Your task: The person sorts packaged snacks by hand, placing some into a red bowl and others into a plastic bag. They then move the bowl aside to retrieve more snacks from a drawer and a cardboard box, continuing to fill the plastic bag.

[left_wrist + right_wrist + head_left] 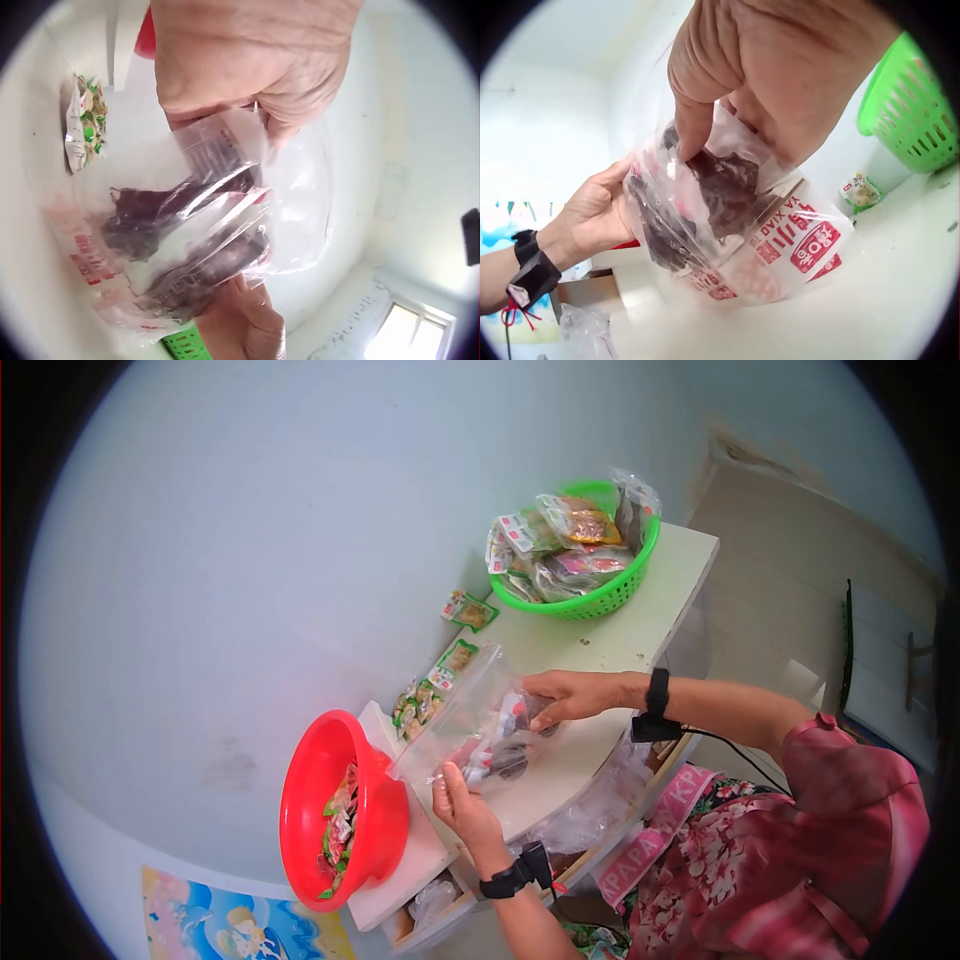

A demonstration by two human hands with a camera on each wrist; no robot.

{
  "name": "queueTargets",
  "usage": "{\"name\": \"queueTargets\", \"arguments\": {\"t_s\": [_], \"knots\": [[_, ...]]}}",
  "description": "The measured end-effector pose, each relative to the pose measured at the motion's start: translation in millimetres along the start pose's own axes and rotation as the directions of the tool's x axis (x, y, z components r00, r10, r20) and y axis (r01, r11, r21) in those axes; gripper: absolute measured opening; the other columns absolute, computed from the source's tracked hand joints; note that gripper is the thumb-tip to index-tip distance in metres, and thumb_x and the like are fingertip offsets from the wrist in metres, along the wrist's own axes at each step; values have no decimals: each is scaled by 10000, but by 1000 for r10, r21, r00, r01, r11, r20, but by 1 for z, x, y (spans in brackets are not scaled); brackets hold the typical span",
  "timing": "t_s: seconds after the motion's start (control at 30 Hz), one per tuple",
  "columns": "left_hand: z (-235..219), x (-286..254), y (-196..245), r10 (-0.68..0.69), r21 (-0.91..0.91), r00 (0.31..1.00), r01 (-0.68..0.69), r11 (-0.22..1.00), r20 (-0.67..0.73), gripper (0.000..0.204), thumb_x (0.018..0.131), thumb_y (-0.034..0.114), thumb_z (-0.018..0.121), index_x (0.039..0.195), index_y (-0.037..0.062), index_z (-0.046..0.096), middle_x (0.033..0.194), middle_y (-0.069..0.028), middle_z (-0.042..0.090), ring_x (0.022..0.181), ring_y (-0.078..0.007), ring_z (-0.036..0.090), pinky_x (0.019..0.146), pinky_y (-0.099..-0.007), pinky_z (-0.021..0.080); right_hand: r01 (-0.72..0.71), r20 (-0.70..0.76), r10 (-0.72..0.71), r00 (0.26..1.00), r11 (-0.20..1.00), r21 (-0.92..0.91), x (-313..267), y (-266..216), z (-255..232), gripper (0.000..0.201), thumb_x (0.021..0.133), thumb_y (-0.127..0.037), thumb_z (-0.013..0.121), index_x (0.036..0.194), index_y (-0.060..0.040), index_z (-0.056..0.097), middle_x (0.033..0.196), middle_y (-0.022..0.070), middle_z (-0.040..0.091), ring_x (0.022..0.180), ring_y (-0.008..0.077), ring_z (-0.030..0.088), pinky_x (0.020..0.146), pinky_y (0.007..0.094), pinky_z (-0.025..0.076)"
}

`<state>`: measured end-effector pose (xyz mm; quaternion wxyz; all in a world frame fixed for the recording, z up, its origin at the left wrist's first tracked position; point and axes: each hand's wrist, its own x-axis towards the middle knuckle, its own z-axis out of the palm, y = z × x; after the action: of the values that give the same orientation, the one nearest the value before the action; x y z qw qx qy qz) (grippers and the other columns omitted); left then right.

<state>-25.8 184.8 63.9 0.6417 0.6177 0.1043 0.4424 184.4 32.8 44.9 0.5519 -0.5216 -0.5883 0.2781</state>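
A clear plastic bag (465,715) with red print is held up over the white table (620,630) between both hands. My left hand (462,800) pinches its near edge, seen close in the left wrist view (247,67). My right hand (560,695) grips the far end, its fingers (694,112) curled onto the dark snack packets (727,187) inside the bag (735,217). In the left wrist view the same dark packets (150,217) show through the bag (285,195).
A red basin (300,790) holding several small packets sits at the table's left end. A green basket (600,600) full of packets stands at the far end. Loose green snack packets (468,610) lie along the wall. Crumpled plastic (590,810) lies under the table.
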Motion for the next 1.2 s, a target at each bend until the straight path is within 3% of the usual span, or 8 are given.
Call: {"name": "queueTargets", "arguments": {"t_s": [0.07,0.17,0.3,0.4,0.77,0.97,1.07,1.2], "knots": [[3,-1,1,15,9,1000,-15,1000,17,295,1080,184,544,1121,-68,690,1128,-144,724,988,-198,672,898,-329,538,-158,20,161,987,982,-108,0,-1,-5,564,918,-280,771,1359,1,560,1069,19,654,972,131,568,847,279,479],[-5,12,7,99,56,994,-102,993,54,261,1080,187,554,1149,-36,669,1152,-137,702,1047,-211,678,941,-379,559,35,12,-35,999,999,-4,6,-18,-6,481,945,-262,760,1312,13,616,1167,37,689,1041,123,607,924,278,500],[-1,22,15,98,33,995,-97,995,-2,254,1074,192,566,1169,-24,661,1147,-152,710,1066,-240,696,953,-397,574,59,-130,-36,991,982,177,19,-35,-20,404,931,-366,787,1174,-47,744,974,4,719,903,93,623,806,289,507],[7,21,25,68,4,998,-68,998,-17,248,1066,193,582,1183,-14,654,1141,-167,713,1067,-263,706,952,-402,579,96,-249,-66,966,989,109,20,-65,-26,322,984,-287,736,1179,-31,736,1095,38,746,1032,116,662,925,310,532],[17,23,59,115,33,990,-113,993,-87,184,1054,157,588,1102,-14,637,1114,-168,711,1015,-263,714,922,-414,595,238,-401,-153,903,956,172,34,-87,-31,209,969,-224,747,1024,-22,752,972,35,730,950,113,689,861,284,559],[-7,29,56,158,149,978,-138,979,-133,237,1030,125,617,1220,-16,631,1214,-157,680,1129,-250,672,983,-388,548,241,-403,-161,901,958,157,32,-77,-34,175,984,-198,722,1032,-30,712,965,15,712,917,85,645,816,257,509],[22,30,92,495,575,869,-398,715,-14,262,1025,118,616,1245,-25,625,1243,-156,670,1186,-233,639,1004,-388,528,236,-408,-195,892,970,54,30,-87,-33,166,977,-185,718,994,-21,704,968,31,712,898,99,663,842,278,532],[66,36,128,503,760,708,-634,143,496,299,945,85,677,1222,-22,647,1263,-153,670,1351,-346,530,1094,-473,436,270,-403,-235,884,962,31,35,-84,-29,152,976,-164,712,992,-14,701,936,29,707,897,103,658,838,284,531]]}}
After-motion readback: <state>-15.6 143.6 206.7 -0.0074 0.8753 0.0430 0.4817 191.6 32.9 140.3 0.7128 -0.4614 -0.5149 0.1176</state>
